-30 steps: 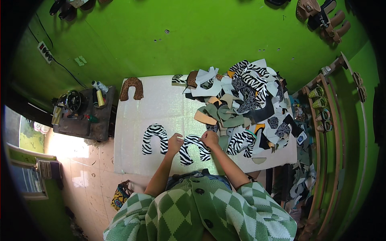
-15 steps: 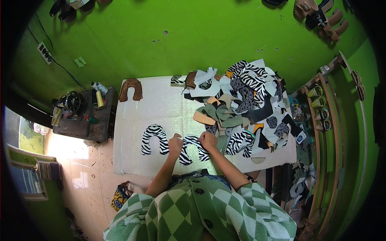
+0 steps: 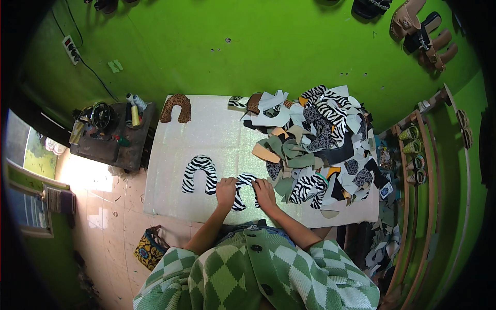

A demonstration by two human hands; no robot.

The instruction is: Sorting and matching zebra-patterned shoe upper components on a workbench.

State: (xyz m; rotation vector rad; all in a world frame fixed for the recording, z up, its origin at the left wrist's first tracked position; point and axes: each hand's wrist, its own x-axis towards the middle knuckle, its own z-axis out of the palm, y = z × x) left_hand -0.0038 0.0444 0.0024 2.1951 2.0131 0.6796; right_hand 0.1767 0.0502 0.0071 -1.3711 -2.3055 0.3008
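Note:
A zebra-striped, arch-shaped piece (image 3: pixel 241 191) lies near the table's front edge, between my two hands. My left hand (image 3: pixel 226 192) grips its left edge, fingers bent and close together. On the opposite side, my right hand (image 3: pixel 265 195) grips the right part of the arch and covers much of it. Just left of my left hand, a second zebra-striped arch (image 3: pixel 200 173) rests flat on the table, its opening toward me. A brown spotted arch (image 3: pixel 176 108) lies at the far left corner.
A heap of cut scraps (image 3: pixel 310 139) covers the table's right part. The pale tabletop (image 3: pixel 170 155) meets a green wall. To the left stands a dark sewing machine table (image 3: pixel 98 147) with thread spools. A sandal rack (image 3: pixel 413 150) stands at right; a patterned bag (image 3: pixel 150 248) sits on the floor.
My hands have changed their hold on the striped arch; the right fingers now lie over its right part and the left hand is against its left edge. The view has shifted slightly.

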